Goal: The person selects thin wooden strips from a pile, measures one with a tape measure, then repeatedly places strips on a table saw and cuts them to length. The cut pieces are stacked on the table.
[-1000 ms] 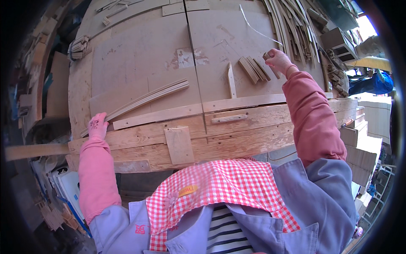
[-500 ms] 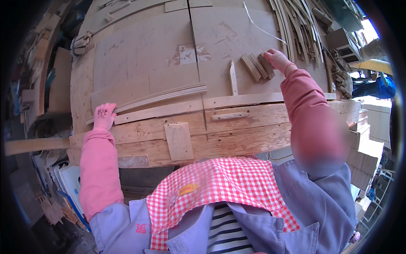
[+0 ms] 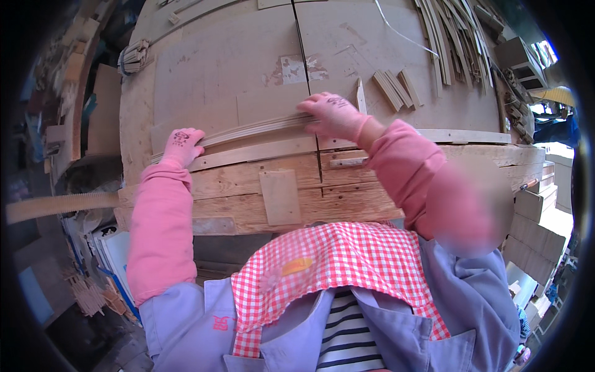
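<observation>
My left hand and right hand grip opposite ends of long wooden strips, just beyond the near rail. I seem to be gathering them; lifting calls for both ends together.

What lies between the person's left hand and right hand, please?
In the head view, thin wooden strips run from the left hand to the right hand.

Lighting: bluish-white glare at far right, the pale stack at right partly washed out; worktop softly lit, left margin dim, dark shadow beneath the worktop. Optics: fisheye, straight edges bowed, rim blackened; rounded blur over right sleeve.
</observation>
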The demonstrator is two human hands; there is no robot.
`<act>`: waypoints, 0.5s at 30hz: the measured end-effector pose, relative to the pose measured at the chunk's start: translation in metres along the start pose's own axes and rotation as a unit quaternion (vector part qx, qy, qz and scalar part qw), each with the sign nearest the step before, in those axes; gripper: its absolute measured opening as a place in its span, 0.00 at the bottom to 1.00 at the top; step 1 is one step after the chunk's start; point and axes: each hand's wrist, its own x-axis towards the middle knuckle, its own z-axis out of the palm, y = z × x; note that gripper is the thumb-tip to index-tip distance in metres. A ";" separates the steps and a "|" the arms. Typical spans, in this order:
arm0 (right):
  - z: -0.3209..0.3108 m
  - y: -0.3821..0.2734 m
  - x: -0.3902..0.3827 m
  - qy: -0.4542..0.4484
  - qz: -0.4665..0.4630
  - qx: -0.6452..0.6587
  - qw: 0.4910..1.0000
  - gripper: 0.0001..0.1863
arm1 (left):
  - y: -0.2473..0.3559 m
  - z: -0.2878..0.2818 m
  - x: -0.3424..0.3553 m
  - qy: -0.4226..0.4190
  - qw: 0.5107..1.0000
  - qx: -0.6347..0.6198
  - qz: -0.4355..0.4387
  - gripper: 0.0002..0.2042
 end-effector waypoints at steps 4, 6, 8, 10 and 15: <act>0.006 -0.017 0.003 -0.016 0.027 -0.016 0.999 0.19 | 0.020 -0.004 0.011 0.002 0.999 0.012 0.043 0.17; 0.005 -0.017 0.002 -0.026 0.050 -0.010 0.998 0.18 | 0.019 -0.006 0.010 -0.023 0.997 -0.077 -0.001 0.17; 0.005 -0.017 0.002 -0.027 0.057 -0.002 0.998 0.17 | 0.018 -0.008 0.006 -0.027 0.984 -0.170 -0.036 0.17; 0.005 -0.018 0.004 -0.020 0.058 -0.010 0.998 0.17 | 0.019 -0.010 0.002 -0.022 0.961 -0.262 -0.081 0.16; 0.007 -0.024 -0.002 -0.076 0.101 0.051 0.991 0.16 | 0.028 -0.009 0.000 -0.072 0.960 -0.248 -0.113 0.17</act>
